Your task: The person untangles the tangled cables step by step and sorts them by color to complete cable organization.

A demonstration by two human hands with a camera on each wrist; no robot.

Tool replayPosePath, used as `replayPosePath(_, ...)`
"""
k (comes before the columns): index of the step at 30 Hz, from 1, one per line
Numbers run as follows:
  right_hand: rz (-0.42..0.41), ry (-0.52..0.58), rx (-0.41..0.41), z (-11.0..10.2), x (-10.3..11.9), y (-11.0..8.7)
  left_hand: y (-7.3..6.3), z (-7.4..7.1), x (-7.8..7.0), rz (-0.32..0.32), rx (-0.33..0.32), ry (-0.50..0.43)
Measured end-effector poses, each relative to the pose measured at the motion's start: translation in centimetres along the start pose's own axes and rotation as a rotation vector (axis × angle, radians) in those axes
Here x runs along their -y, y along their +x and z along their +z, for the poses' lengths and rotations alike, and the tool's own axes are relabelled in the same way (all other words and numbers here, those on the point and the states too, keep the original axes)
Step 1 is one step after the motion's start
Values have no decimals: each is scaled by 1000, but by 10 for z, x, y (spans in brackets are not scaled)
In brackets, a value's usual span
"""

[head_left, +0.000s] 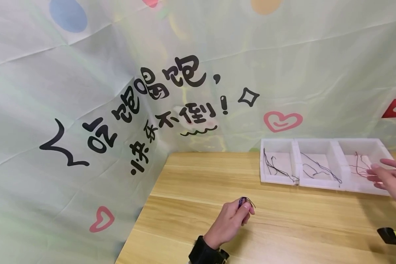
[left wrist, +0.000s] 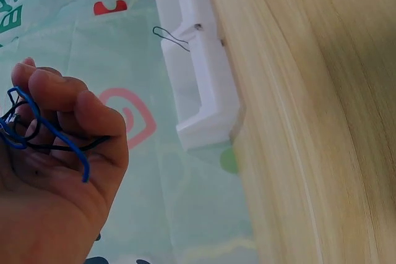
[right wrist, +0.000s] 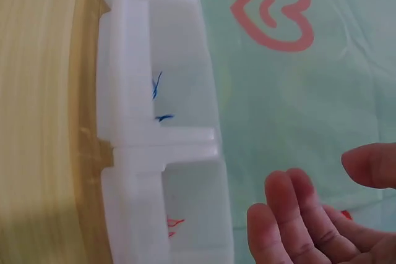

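My left hand [head_left: 230, 219] grips a small bundle of blue and black wires [head_left: 245, 201] above the table. In the left wrist view, a blue wire [left wrist: 59, 131] loops out over the curled fingers. At the right, my right hand [head_left: 391, 178] hangs over the right compartment of a white divided tray [head_left: 320, 186]. Its thumb stands apart from the fingers, as the right wrist view shows. Red wires [head_left: 358, 167] lie in that compartment. Black wires [head_left: 274, 167] lie in the left compartment, and blue wires [right wrist: 155, 86] in the middle one.
The wooden table [head_left: 201, 183] meets a printed cloth [head_left: 217, 44] hanging behind it and along the left side. The tray stands at the table's back edge, close to the cloth. Some wire ends hang over the tray's front rim.
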State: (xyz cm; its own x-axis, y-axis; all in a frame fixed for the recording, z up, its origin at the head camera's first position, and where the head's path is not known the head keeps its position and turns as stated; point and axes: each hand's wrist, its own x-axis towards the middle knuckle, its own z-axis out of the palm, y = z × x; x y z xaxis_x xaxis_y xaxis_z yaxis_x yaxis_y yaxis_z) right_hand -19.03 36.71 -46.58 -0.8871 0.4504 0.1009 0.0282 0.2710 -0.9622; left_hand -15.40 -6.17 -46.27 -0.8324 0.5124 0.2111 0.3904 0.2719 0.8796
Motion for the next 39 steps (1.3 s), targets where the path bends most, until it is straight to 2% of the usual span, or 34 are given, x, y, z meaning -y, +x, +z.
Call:
replayPosePath(2,-60,44,17,2,4,-4,0,0,0,13,1,9)
replayPosePath(7,-151,38,101,7,13,-14,0,0,0,77,11,38)
replayPosePath(10,-178,-60,129,14,21,-22,0,0,0,97,13,34)
replayPosePath(14,-213,-196,140,24,32,-34,0,0,-1,81,11,8)
replayPosePath(20,-276,-136,184,29,43,-45,0,0,-3,95,7,15)
replayPosePath(25,-313,-182,210,34,51,-54,-1,0,-3,99,8,3)
replayPosePath(30,-316,-195,236,42,56,-61,-1,1,-5,99,-8,-8)
replayPosePath(35,-343,-186,267,48,62,-68,0,2,-7,120,-32,25)
replayPosePath(39,-363,-186,301,56,69,-75,1,2,-8,97,-37,43)
